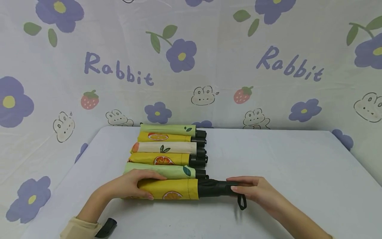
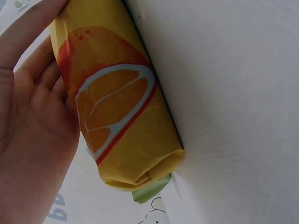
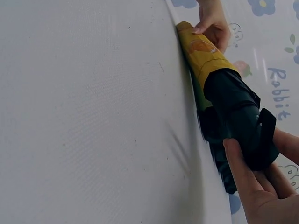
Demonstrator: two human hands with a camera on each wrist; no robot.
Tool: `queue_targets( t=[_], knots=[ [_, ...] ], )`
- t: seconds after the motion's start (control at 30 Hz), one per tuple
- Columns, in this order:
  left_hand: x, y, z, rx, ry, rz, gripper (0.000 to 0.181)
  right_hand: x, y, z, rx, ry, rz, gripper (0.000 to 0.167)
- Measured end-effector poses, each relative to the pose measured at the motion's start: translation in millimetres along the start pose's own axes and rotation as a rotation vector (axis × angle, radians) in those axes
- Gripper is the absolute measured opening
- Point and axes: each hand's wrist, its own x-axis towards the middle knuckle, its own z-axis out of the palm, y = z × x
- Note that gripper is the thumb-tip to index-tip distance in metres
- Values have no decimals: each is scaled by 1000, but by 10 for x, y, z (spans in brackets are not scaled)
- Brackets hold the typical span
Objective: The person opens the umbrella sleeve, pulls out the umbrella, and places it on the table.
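Observation:
A folded yellow umbrella with orange slices [image 1: 171, 190] lies crosswise nearest the front of a row of umbrellas. My left hand [image 1: 131, 186] grips its sleeved body near the left end; the left wrist view shows that yellow end [image 2: 140, 158] beside the palm [image 2: 37, 116]. At the other end, my right hand [image 1: 256, 191] holds the black handle [image 1: 219, 188], whose strap [image 1: 242, 201] hangs down. In the right wrist view the fingers [image 3: 243, 170] are around the handle's end [image 3: 254, 144]. A light green umbrella [image 1: 176, 171] lies directly behind the yellow one.
Farther back lie a yellow umbrella [image 1: 179, 159], a cream one [image 1: 179, 147], another yellow one [image 1: 179, 137] and a green one [image 1: 167, 129], handles to the right. A black object [image 1: 108, 227] sits by the left sleeve. A patterned cloth [image 1: 221, 59] hangs behind the white table [image 1: 283, 166].

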Motion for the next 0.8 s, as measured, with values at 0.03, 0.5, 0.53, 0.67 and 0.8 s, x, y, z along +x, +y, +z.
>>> queue_targets(
  t=[0.03, 0.5, 0.53, 0.67, 0.8],
  knots=[
    [0, 0, 0, 0, 0, -2, 57, -8, 0, -14, 7, -3, 2, 50],
    [0, -1, -3, -23, -4, -9, 54, -97, 35, -188, 45, -50, -11, 48],
    [-1, -1, -5, -25, -4, -9, 54, -101, 36, -197, 47, -53, -12, 48],
    [-5, -1, -9, -39, -5, -8, 51, -114, 35, -223, 58, -60, -9, 46],
    [-5, -7, -10, -43, -7, -1, 51, -116, 37, -233, 80, -65, 1, 45]
  ],
)
